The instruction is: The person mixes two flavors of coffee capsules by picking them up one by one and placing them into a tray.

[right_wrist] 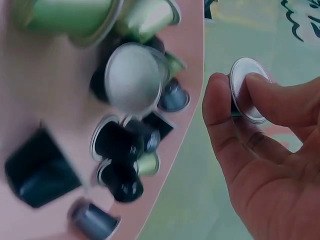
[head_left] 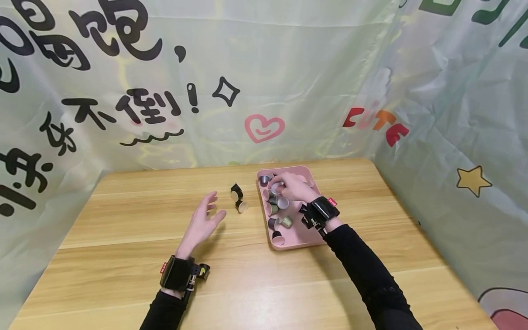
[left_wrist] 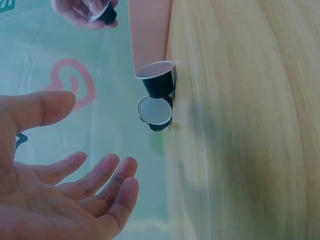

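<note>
My right hand [head_left: 292, 187] is over the far part of a pink tray [head_left: 303, 233], pinching a dark coffee capsule [right_wrist: 243, 69] between thumb and fingers. Its pale lid faces the thumb in the right wrist view. Several more coffee capsules, black, grey and green, lie in the tray, among them a light green capsule [head_left: 286, 222] and a black capsule [head_left: 277, 238] near the front. My left hand [head_left: 202, 222] hovers above the table with fingers spread, holding nothing. Beyond its fingertips, dark capsules with pale lids lie close together on the wood, including one nearest capsule [head_left: 241, 206].
The wooden table [head_left: 136, 229] reaches back to a printed cloth wall [head_left: 305, 91], which also rises along the right side. Left of the tray are the loose capsules. Both wrists carry black straps with small cameras.
</note>
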The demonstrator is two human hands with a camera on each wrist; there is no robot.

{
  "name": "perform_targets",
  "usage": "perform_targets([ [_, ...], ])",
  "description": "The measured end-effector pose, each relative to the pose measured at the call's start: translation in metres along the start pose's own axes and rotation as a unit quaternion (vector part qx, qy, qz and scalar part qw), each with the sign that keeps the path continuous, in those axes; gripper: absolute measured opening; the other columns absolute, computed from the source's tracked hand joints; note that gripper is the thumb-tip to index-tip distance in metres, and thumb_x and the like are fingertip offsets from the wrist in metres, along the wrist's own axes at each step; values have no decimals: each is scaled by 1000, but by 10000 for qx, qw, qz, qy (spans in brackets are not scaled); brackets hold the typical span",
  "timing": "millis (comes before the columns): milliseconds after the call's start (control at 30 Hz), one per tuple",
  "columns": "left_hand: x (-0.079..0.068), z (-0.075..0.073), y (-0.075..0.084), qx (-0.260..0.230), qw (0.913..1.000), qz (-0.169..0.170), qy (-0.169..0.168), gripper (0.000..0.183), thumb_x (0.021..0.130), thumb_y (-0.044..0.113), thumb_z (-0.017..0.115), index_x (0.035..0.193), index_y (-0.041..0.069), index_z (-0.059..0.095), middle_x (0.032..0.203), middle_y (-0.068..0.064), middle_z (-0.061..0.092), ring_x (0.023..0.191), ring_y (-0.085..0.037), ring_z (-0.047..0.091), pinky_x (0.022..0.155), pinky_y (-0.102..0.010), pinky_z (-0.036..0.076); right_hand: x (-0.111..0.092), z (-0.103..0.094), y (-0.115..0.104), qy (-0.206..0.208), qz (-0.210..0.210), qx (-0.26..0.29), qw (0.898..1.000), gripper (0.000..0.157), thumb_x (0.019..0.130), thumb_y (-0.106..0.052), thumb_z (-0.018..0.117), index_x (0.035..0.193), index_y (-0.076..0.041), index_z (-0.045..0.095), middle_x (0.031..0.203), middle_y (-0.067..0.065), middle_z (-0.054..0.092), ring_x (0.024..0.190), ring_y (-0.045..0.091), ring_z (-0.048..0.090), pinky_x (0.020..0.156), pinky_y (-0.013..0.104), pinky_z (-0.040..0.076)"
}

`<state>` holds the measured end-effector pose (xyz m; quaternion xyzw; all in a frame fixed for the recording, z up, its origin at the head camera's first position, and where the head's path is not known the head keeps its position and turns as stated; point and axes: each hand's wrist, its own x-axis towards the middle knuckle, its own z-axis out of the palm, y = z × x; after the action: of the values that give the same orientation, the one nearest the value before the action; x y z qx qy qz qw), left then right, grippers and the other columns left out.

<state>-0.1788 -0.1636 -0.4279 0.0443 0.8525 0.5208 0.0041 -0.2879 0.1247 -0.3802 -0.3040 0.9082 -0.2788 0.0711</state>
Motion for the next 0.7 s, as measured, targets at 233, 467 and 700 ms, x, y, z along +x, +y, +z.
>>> perform_targets([
  [233, 1, 1, 0, -2, 10000, -35, -6, 72, 97, 13, 62, 157, 1, 23, 157, -27, 35, 141, -48, 41, 119, -61, 33, -9, -12, 18, 141, -138, -284, 9994, 29, 85, 11, 52, 102, 1, 74, 101, 14, 74, 82, 21, 59, 77, 29, 45],
  [467, 1, 1, 0, -18, 10000, -1, -6, 71, 98, 14, 61, 157, 1, 24, 157, -27, 36, 141, -47, 41, 119, -61, 33, -16, -24, 35, -173, -96, -261, 9995, 27, 79, 13, 51, 97, 7, 71, 94, 18, 72, 86, 25, 63, 82, 36, 52],
  [700, 0, 1, 0, 8, 10000, 33, 18, 71, 97, 14, 62, 156, -1, 25, 156, -28, 37, 140, -48, 42, 118, -62, 34, -17, -27, 44, -443, 261, -572, 9970, 26, 76, 14, 49, 88, 5, 70, 82, 12, 66, 76, 19, 52, 71, 26, 38],
])
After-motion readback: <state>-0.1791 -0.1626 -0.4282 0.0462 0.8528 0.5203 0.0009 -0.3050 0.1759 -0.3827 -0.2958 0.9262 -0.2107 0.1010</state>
